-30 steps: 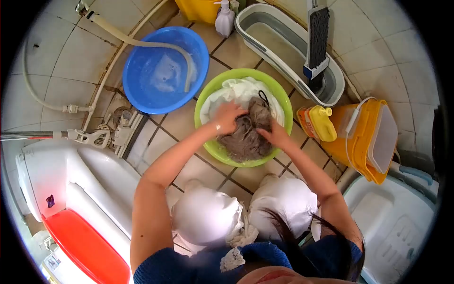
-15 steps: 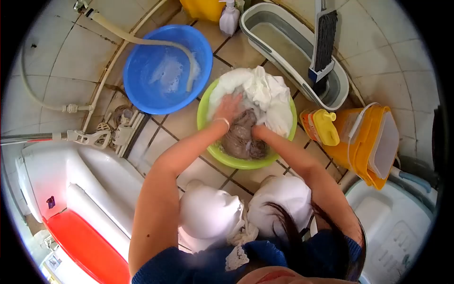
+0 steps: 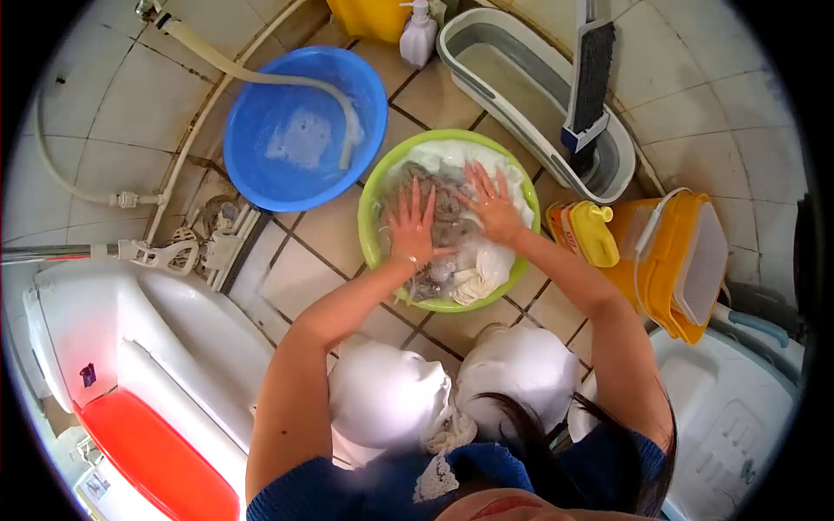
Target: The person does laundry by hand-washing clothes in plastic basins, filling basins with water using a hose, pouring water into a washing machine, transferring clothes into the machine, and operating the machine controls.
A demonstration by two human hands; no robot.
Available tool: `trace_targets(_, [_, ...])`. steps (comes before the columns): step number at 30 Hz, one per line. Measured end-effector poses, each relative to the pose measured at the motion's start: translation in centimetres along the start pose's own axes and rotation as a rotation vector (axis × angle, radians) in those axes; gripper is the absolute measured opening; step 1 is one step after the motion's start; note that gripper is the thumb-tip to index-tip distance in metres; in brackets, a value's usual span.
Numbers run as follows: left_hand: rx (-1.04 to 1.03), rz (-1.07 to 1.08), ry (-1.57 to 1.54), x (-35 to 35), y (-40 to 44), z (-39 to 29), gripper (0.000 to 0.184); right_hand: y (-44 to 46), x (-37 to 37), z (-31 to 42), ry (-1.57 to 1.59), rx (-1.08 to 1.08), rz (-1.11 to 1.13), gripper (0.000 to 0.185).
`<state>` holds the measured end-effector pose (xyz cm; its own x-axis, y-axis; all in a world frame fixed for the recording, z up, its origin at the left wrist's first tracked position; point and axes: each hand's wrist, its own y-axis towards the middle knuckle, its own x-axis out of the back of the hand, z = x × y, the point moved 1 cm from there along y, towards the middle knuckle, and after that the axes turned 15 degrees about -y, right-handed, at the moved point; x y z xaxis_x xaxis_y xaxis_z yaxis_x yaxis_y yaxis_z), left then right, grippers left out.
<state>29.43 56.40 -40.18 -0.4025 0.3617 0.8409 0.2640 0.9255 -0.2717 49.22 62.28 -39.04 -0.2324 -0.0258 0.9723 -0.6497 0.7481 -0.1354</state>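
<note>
A lime-green basin [image 3: 368, 236] on the tiled floor holds soapy water with wet cloth in it. My left hand [image 3: 412, 227] lies flat with its fingers spread on the grey-brown cloth [image 3: 445, 207]. Spread the same way, my right hand [image 3: 493, 208] presses on the white cloth [image 3: 521, 193] and the edge of the grey-brown one. A cream-coloured piece of cloth [image 3: 474, 283] shows at the near rim. Both palms face down, and neither hand grips anything.
A blue basin [image 3: 238, 156] with suds and a hose [image 3: 287, 78] stands at far left. At far right are a grey-white mop bucket [image 3: 469, 80], a brush [image 3: 594, 78], a yellow bottle [image 3: 594, 236] and an orange bucket [image 3: 665, 269]. A squat toilet [image 3: 200, 321] lies left.
Both hands have opened flat; the right came up out of the cloth and moved forward. The grey-brown cloth spread further back, and the white heap was pushed down into the water.
</note>
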Motion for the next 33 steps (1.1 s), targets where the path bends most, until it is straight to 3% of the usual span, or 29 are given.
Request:
trace_targets(1, [-0.006,0.076,0.019,-0.6,0.8,0.6,0.126,0.4,-3.2,0.3,-0.241,0.023,0.095,0.070])
trace_targets(3, [-0.042,0.182,0.080,-3.4,3.0,2.8,0.123,1.5,-7.0,1.8,-0.634,-0.055,0.070,0.078])
trace_targets(6, [-0.175,0.493,0.195,-6.2,6.1,6.3,0.115,1.9,-7.5,3.5,0.220,-0.216,-0.054,0.066])
trace_targets(7, [-0.226,0.527,-0.036,-1.8,6.0,4.8,0.094,2.0,-8.2,4.1,0.475,-0.313,-0.071,0.063])
trace_targets(8, [-0.190,0.564,-0.091,1.0,5.7,3.9,0.086,2.3,-8.4,4.7,0.711,-0.410,-0.112,0.060])
trace_targets(9, [-0.155,0.596,-0.147,3.2,5.6,3.2,0.078,1.8,-8.6,4.8,0.619,-0.372,-0.081,0.060])
trace_targets(11, [-0.315,0.320,-0.087,1.4,5.9,4.5,0.065,1.2,-6.9,4.0,0.520,-0.340,0.086,0.062])
trace_targets(13, [-0.301,-0.098,-0.133,0.6,3.1,4.0,0.069,2.2,-1.0,0.8,0.583,-0.378,0.454,0.064])
trace_targets(14, [-0.292,-0.302,-0.155,0.0,0.9,3.5,0.071,2.2,0.5,0.0,0.521,-0.351,0.419,0.067])
trace_targets(15, [-0.113,-0.378,-0.064,1.4,-1.5,1.5,0.082,2.2,2.1,-0.8,0.457,-0.327,0.383,0.069])
trace_targets(17, [0.011,-0.276,-0.087,1.6,-3.3,0.8,0.092,1.6,3.0,-0.9,0.048,-0.130,-0.228,0.077])
trace_targets(19, [0.130,-0.064,-0.013,1.8,-2.5,0.7,0.104,2.4,2.3,-0.5,0.063,0.049,-0.165,0.080])
trace_targets(21, [0.141,0.108,0.236,-1.1,-0.4,1.8,0.102,3.3,1.3,0.5,0.057,0.131,-0.080,0.079])
trace_targets(22, [0.146,0.192,0.360,-3.0,0.7,2.9,0.100,3.8,0.2,1.0,0.138,0.063,-0.105,0.077])
trace_targets(23, [0.117,0.131,0.441,-4.6,1.5,3.8,0.093,4.1,-1.4,1.5,0.218,-0.006,-0.128,0.075])
trace_targets(25, [0.010,0.123,0.349,-3.1,3.2,3.7,0.085,4.7,-6.8,2.6,0.332,-0.168,-0.219,0.068])
trace_targets(29, [-0.194,0.116,0.171,1.8,5.5,3.7,0.067,4.4,-6.2,4.7,0.364,-0.350,-0.107,0.057])
trace_targets(32, [-0.472,0.227,0.188,3.1,7.5,5.8,0.081,4.0,-5.1,4.5,0.356,-0.485,-0.037,0.049])
trace_targets(33, [-0.292,0.518,-0.144,4.0,8.4,5.4,0.098,3.1,-3.9,4.0,0.523,-0.689,-0.070,0.045])
